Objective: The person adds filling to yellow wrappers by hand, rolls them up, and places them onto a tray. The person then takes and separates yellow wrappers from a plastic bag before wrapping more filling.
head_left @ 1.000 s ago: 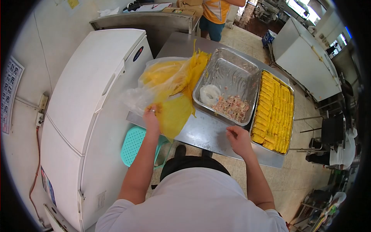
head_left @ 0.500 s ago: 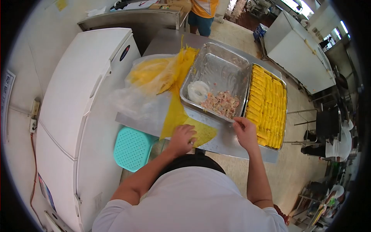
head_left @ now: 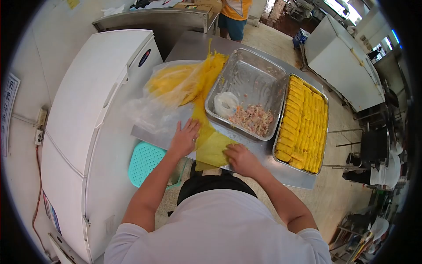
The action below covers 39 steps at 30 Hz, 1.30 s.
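Observation:
A thin yellow sheet (head_left: 213, 147) lies on the steel table (head_left: 180, 46) at its front edge, one end reaching up to a bunch of yellow sheets (head_left: 213, 70). My left hand (head_left: 186, 138) rests at the sheet's left side, fingers spread. On the sheet's right part lies my right hand (head_left: 241, 159), its fingers bent; whether they pinch the edge is unclear. Behind them, a deep metal pan (head_left: 259, 66) holds chopped filling (head_left: 255, 119) and a white round thing (head_left: 226, 104). A tray of yellow rolls (head_left: 303, 123) stands to the right.
Clear plastic (head_left: 154, 114) lies left on the table. A turquoise stool (head_left: 147, 163) stands below the table's left edge. A white freezer (head_left: 96, 88) borders the left side. Someone in an orange top (head_left: 236, 9) stands beyond the table; another white freezer (head_left: 343, 66) is at the back right.
My left hand has moved up and left along the sheet. My right hand has come from beside the pan down onto the sheet, which now lies spread near the edge.

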{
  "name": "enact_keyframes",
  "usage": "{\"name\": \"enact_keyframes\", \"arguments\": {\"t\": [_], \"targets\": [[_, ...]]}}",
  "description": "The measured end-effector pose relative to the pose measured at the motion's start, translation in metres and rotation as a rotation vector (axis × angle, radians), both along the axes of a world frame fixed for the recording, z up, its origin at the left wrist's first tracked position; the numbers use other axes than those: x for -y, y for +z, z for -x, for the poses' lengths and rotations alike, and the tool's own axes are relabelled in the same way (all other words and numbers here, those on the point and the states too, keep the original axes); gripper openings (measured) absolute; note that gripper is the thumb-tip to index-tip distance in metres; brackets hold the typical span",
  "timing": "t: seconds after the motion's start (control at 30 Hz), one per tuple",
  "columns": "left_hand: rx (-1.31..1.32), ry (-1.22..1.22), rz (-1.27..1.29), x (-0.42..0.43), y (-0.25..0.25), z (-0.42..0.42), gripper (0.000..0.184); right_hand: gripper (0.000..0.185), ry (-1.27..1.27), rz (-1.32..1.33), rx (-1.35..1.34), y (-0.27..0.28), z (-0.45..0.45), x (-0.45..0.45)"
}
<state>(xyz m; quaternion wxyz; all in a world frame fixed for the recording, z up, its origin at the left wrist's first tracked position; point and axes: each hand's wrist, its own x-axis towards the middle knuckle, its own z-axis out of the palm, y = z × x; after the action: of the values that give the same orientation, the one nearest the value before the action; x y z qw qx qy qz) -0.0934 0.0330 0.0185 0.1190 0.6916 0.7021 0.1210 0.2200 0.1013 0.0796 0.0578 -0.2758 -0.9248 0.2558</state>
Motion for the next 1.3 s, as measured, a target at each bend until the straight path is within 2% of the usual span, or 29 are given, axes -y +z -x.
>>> {"name": "enact_keyframes", "arguments": {"t": [0.07,0.27,0.37,0.43,0.47,0.5,0.57,0.6,0.7,0.8,0.9,1.0,1.1,1.2,1.3], "targets": [[-0.086,0.004,-0.01,-0.005,-0.004,0.017,0.057,0.036,0.051,-0.124,0.14,-0.011,-0.005,0.016],[-0.123,0.129,-0.118,-0.019,0.004,0.053,0.052,0.037,-0.041,-0.137,0.201,-0.011,-0.032,0.025],[-0.006,0.197,-0.288,-0.014,0.027,0.024,0.046,0.033,-0.088,-0.12,0.167,-0.006,-0.032,0.029],[0.223,0.116,-0.294,-0.002,0.011,-0.011,0.043,0.03,-0.159,-0.069,0.074,0.002,-0.027,0.026],[0.315,0.013,-0.214,0.007,0.005,-0.034,0.043,0.029,-0.193,-0.045,0.029,0.008,-0.025,0.021],[0.406,-0.088,-0.132,0.015,0.002,-0.055,0.044,0.028,-0.239,-0.025,-0.039,0.021,-0.022,0.011],[0.29,-0.118,-0.114,0.027,0.019,-0.088,0.046,0.028,-0.326,0.016,-0.176,0.05,-0.011,-0.025],[0.231,-0.133,-0.105,0.03,0.026,-0.095,0.047,0.03,-0.367,0.003,-0.135,0.054,-0.007,-0.05],[0.143,-0.2,-0.134,0.018,-0.001,-0.084,0.053,0.04,-0.447,0.039,-0.099,0.045,0.002,-0.136],[0.123,-0.231,-0.121,0.008,0.003,-0.072,0.052,0.044,-0.417,0.055,0.045,0.015,0.01,-0.192],[0.104,-0.214,-0.103,0.012,0.005,-0.071,0.05,0.043,-0.25,-0.013,0.39,0.009,0.028,-0.187],[0.15,-0.193,-0.138,0.016,0.001,-0.071,0.048,0.037,-0.148,0.102,0.452,0.018,0.034,-0.171],[0.172,-0.188,-0.171,0.016,-0.001,-0.07,0.048,0.03,-0.236,0.229,0.295,0.013,0.025,-0.181],[0.192,-0.179,-0.189,0.016,0.0,-0.069,0.047,0.026,-0.169,0.066,0.306,-0.003,0.023,-0.18],[0.201,-0.186,-0.198,0.015,-0.003,-0.068,0.047,0.025,-0.079,0.117,0.483,0.032,0.031,-0.166]]}}
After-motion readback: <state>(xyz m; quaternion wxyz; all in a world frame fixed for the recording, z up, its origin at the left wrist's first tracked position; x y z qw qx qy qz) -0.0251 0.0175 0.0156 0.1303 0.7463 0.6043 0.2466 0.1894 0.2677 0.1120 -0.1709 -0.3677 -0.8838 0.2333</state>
